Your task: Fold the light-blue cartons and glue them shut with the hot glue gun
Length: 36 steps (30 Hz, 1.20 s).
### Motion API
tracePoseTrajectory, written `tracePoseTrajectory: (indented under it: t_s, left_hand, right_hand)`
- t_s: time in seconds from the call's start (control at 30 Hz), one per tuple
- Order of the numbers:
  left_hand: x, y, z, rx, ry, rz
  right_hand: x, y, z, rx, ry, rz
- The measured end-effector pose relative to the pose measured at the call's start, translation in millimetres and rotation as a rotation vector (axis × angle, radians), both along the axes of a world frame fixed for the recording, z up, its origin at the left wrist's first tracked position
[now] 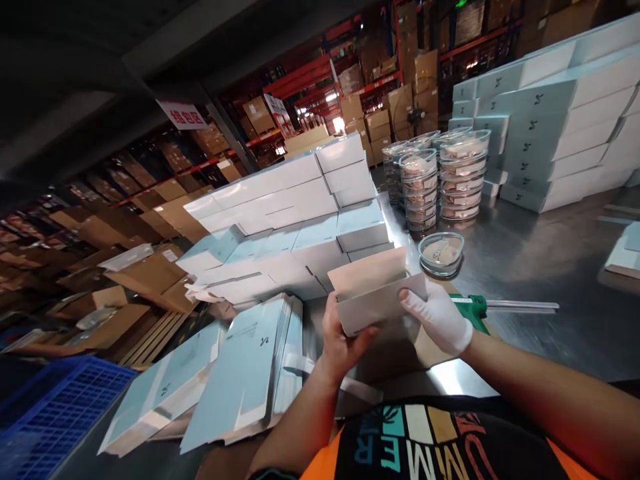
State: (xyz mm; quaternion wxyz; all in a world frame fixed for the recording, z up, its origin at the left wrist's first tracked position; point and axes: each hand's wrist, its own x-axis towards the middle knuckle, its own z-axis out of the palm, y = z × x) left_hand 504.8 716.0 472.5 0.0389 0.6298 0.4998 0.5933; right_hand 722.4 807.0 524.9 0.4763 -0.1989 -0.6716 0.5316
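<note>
Matt card box (373,297) – (glossy) steel table (525,260).

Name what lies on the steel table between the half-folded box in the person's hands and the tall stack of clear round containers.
In the head view, one clear round container sits alone between the half-folded box and the stack of containers.

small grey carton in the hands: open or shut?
Open. The small grey cardboard carton has its top flap raised, showing the brown inner side. Left hand grips its left end, gloved right hand its right end. Contents hidden.

Open steel to the right, clutter to the left

Bare table (540,267) lies right of the hands; stacked boxes (300,220), flat cartons (240,373), a lone dish (441,253) and dish stacks (450,180) crowd elsewhere.
</note>
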Motion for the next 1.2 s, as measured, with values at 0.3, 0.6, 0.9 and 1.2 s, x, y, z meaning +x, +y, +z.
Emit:
tracePoseTrajectory:
  t_s: [0.3, 0.6, 0.9, 1.2]
  left_hand:
    - [-4, -12, -0.7, 0.198, 0.179, 0.021]
    - [-18, -11, 14.1, 0.072, -0.314, 0.154]
    - [-13, -4, 26.8, -0.015, -0.425, 0.113]
    - [18, 3, 39.8, 0.027, -0.303, 0.039]
  right_hand:
    - [-8, 11, -10.8, 0.152, 0.058, -0.232]
    - [96, 73, -98.3, 0.050, -1.328, -0.389]
    - [119, 46, -98.8, -0.121, -0.551, -0.694]
    - [69, -7, -7.2, 0.453, -0.310, -0.430]
